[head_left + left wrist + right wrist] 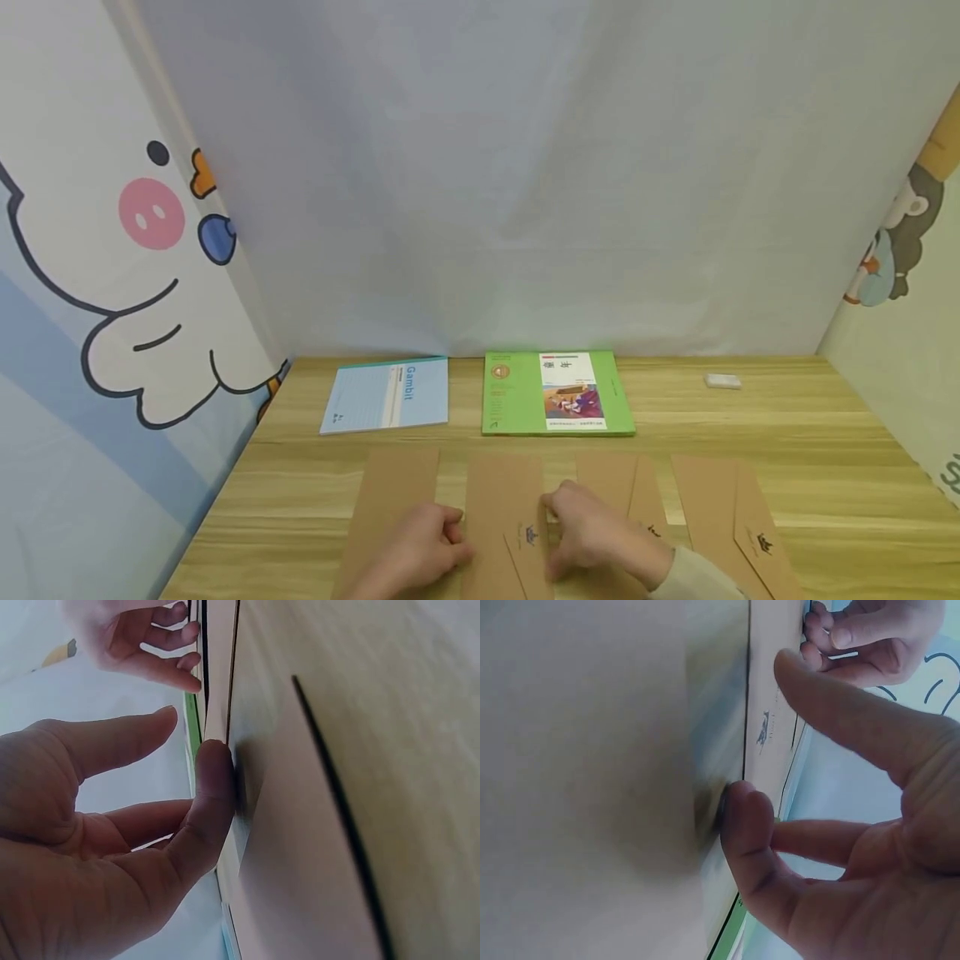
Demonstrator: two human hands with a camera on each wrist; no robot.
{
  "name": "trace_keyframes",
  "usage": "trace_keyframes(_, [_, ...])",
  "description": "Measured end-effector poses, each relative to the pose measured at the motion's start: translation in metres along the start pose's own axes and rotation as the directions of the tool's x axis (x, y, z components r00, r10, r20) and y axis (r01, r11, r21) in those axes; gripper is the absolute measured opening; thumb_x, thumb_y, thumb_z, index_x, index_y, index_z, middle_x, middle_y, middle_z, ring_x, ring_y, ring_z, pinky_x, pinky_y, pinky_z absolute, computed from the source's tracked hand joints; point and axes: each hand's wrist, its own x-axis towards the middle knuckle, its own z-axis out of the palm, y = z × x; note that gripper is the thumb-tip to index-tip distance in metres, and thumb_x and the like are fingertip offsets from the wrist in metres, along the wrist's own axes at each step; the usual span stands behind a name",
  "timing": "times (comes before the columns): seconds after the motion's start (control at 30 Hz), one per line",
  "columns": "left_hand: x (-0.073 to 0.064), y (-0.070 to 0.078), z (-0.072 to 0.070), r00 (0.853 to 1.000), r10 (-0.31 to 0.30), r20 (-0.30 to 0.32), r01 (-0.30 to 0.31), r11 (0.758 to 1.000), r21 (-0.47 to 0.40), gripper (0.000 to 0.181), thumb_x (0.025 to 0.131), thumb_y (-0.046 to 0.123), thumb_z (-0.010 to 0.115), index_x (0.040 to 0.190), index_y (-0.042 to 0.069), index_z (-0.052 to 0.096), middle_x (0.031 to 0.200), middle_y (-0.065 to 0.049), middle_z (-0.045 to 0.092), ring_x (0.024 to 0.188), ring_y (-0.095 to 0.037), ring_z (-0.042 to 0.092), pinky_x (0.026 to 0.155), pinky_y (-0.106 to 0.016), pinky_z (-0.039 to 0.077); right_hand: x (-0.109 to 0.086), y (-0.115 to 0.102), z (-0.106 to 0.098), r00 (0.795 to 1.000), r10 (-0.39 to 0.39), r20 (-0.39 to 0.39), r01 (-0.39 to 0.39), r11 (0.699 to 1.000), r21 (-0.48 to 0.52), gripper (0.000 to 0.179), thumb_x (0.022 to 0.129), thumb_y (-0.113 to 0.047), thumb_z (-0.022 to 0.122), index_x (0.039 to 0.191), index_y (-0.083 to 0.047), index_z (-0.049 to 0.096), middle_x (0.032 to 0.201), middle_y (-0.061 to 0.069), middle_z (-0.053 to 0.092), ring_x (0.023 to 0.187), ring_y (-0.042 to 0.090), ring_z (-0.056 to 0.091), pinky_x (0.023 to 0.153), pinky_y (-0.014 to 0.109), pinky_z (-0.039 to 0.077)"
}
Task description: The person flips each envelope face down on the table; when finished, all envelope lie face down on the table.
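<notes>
Several brown paper envelopes lie side by side on the wooden table. My two hands are on either side of the second envelope from the left [497, 500], which bears a small dark crown print. My left hand [422, 543] is over the right part of the leftmost envelope [397, 479], its fingertips by the second one's left edge. My right hand [592, 529] has its fingertips at that envelope's right edge and partly covers the third envelope [603, 475]. In both wrist views, thumb and index finger [214, 780] are apart, with nothing gripped between them.
A light blue notebook [367, 396] lies at the back left of the table [262, 475]. Beside it is a green book [512, 408], and a small white block [722, 381] sits back right. The fourth envelope [708, 500] lies rightmost. Curtains [525, 208] stand behind.
</notes>
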Motion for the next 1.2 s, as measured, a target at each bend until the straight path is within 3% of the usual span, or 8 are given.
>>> trace_keyframes(0.4, [0.005,0.003,0.004,0.999,-0.011,-0.03,0.012,0.999,0.047,0.024,0.074,0.009,0.079,0.067,0.011,0.056,0.062,0.009,0.048,0.053,-0.004,0.042,0.049,-0.024,0.038,0.0,0.001,0.006,0.999,0.03,-0.032,-0.03,1.0,0.002,0.078,0.049,-0.006,0.09,0.117,0.013,0.057,0.086,0.005,0.046,0.071,0.018,0.043,0.06,0.027,0.043])
trace_keyframes(0.5, [0.006,0.003,0.004,0.999,-0.031,-0.024,0.032,0.999,0.01,0.015,0.075,0.007,0.078,0.082,0.002,0.065,0.066,0.008,0.051,0.057,-0.003,0.046,0.053,-0.023,0.041,0.0,0.001,0.008,0.999,0.034,-0.03,-0.033,0.999,0.008,0.082,0.049,-0.004,0.089,0.12,0.015,0.055,0.086,0.006,0.045,0.071,0.018,0.043,0.058,0.027,0.043])
trace_keyframes(0.63, [0.009,0.002,0.004,0.997,-0.066,-0.036,0.065,0.997,-0.052,0.036,0.076,0.003,0.076,0.105,-0.013,0.063,0.071,0.005,0.055,0.061,-0.004,0.05,0.056,-0.023,0.044,0.001,0.001,0.007,0.999,0.034,-0.029,-0.034,0.999,0.006,0.08,0.049,-0.004,0.089,0.12,0.015,0.055,0.086,0.005,0.045,0.071,0.018,0.043,0.058,0.027,0.042])
trace_keyframes(0.9, [0.014,0.004,0.005,0.988,-0.114,-0.102,0.109,0.993,-0.053,0.028,0.074,0.003,0.076,0.097,-0.009,0.064,0.07,0.003,0.056,0.064,-0.007,0.051,0.059,-0.025,0.045,0.002,0.003,0.007,0.999,0.02,-0.028,-0.021,1.0,-0.021,0.076,0.05,-0.005,0.089,0.116,0.012,0.058,0.083,0.004,0.045,0.071,0.018,0.042,0.057,0.027,0.04])
trace_keyframes(1.2, [0.018,0.01,0.002,0.976,-0.207,-0.06,0.198,0.972,-0.129,0.029,0.076,0.003,0.075,0.098,-0.011,0.061,0.075,-0.003,0.06,0.059,-0.012,0.058,0.058,-0.029,0.05,0.002,0.004,0.007,0.999,0.01,-0.038,-0.01,1.0,-0.014,0.073,0.048,-0.005,0.088,0.113,0.011,0.06,0.082,0.003,0.045,0.071,0.018,0.041,0.057,0.027,0.04])
